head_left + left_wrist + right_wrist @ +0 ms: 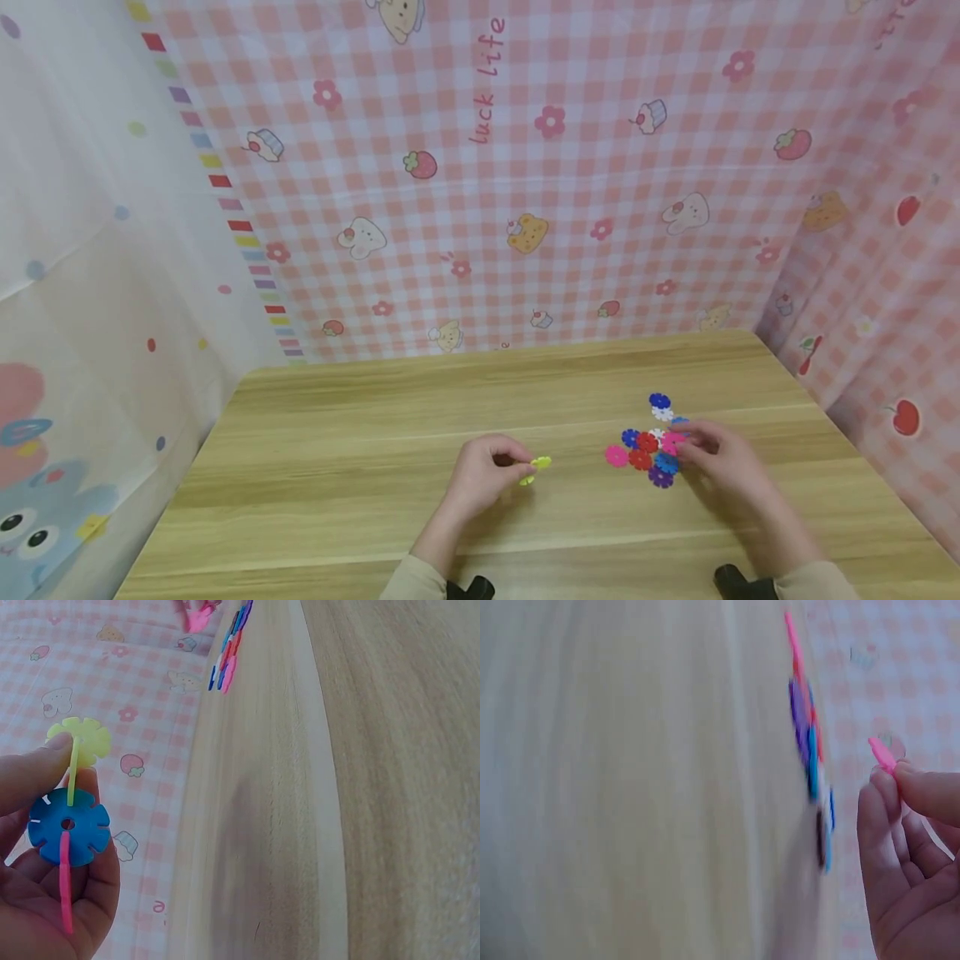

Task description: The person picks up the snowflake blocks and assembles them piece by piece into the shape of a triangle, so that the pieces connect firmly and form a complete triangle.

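My left hand (483,479) pinches a short chain of slotted plastic snowflake discs between thumb and fingers. Seen from the left wrist, two yellow discs (90,741) interlock at the top, a blue disc (86,838) hangs below them, and a pink disc (66,900) is slotted into its lower edge, in front of the palm. Raised at the right side of the table, my right hand (723,460) holds a single pink disc (882,755) between thumb and forefinger. Close beside that hand lie several loose discs (640,458) in red, pink, blue, purple and white.
Both hands are over a wood-grain table (337,500). A pink checked cloth (465,200) hangs behind its far edge and round the right side, with a pale curtain (90,250) on the left. Dark straps (472,588) show at the wrists.
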